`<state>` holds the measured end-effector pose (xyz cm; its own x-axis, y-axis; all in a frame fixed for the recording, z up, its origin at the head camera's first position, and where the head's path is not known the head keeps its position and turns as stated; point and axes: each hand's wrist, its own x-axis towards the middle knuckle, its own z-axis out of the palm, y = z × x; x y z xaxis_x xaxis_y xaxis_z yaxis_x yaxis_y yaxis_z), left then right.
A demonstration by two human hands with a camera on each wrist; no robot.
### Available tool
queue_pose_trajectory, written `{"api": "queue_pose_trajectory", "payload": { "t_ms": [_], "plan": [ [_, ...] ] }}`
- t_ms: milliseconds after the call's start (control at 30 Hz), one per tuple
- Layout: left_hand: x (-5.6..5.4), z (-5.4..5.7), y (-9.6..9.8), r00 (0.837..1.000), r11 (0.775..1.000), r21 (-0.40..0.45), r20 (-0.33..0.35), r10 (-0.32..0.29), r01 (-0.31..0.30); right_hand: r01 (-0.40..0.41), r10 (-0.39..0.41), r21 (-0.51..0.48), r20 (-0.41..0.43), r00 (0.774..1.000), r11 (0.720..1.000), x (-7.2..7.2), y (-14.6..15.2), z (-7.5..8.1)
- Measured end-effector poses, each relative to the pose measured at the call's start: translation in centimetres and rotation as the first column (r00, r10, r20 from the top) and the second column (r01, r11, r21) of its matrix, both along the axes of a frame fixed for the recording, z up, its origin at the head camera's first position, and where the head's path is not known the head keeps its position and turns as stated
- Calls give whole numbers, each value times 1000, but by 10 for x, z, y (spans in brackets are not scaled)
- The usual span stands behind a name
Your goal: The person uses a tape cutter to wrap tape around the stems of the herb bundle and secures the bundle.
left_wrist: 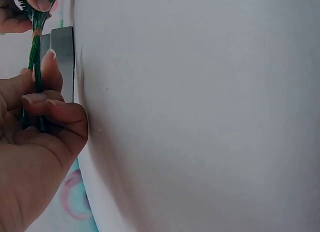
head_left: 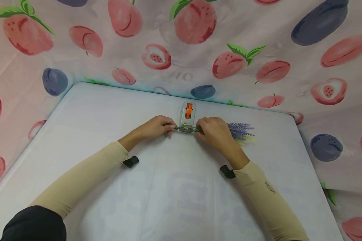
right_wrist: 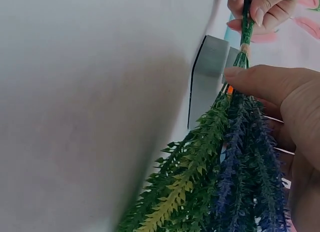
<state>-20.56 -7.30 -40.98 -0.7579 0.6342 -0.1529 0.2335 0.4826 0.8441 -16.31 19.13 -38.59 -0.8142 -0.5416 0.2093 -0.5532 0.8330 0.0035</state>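
A bunch of artificial lavender (head_left: 241, 130), with purple and yellow-green sprigs, lies sideways between the two hands. My left hand (head_left: 158, 128) pinches the lower ends of its green stems (left_wrist: 35, 54). With thumb and fingers, my right hand (head_left: 215, 134) grips the stems just below the flower heads. Between the hands, a tan band (right_wrist: 244, 48) circles the stems. The stems cross over the front end of a grey tape dispenser (head_left: 187, 121), which holds an orange reel (head_left: 188, 111). In the right wrist view, the yellow-green sprigs (right_wrist: 172, 197) hang beside the purple ones.
The white-covered table (head_left: 175, 190) extends in front of the arms and to both sides. Behind its back edge hangs a fruit-print cloth (head_left: 181, 63), which also continues along both sides. Black wrist mounts (head_left: 131, 162) stick out by the sleeve cuffs.
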Motion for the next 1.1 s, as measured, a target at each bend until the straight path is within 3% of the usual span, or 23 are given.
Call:
{"api": "queue_pose_trajectory", "payload": {
  "t_ms": [267, 433, 700, 1100],
  "plan": [
    [-4, -2, 3, 998, 999, 0, 48, 43, -43, 13, -9, 74, -53, 999, 997, -2, 0, -3],
    [-6, 2, 6, 995, 994, -43, 31, 97, -96, -24, 28, 62, -67, 997, 998, -4, 1, -1],
    [-5, 8, 8, 992, 988, -95, -32, 119, -122, -55, 54, 67, 13, 998, 996, -8, 3, 6],
    [-3, 6, 7, 992, 987, -101, -39, 118, -122, -76, 75, 11, 53, 996, 997, -10, 5, 3]
  ]
}}
